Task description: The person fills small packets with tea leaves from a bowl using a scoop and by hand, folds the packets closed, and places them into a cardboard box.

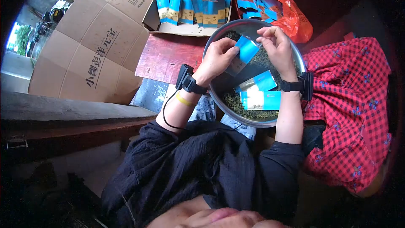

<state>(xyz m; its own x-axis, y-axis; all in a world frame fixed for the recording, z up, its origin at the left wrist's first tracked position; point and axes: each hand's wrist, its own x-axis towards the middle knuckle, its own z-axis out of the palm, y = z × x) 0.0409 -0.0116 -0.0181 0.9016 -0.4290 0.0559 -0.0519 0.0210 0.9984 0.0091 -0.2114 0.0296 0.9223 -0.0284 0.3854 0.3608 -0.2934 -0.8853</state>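
My left hand (218,58) grips a blue and beige tea packet (248,50) over a wide metal basin (214,88). Close to the packet's upper end is my right hand (276,47), its thumb and fingers drawn together in a pinch. What it holds, if anything, is too small to make out. Dark green dried leaves (262,59), which look like tea, lie in the basin. Two more packets, one blue and silver (265,82) and one blue and beige (272,100), rest in the basin below my hands.
An open carton (179,28) full of upright blue packets (202,6) stands beyond the basin. Beside it, a red plastic bag (300,27) holds more packets. A large cardboard box (90,46) is at left; red checked cloth (348,109) lies at right.
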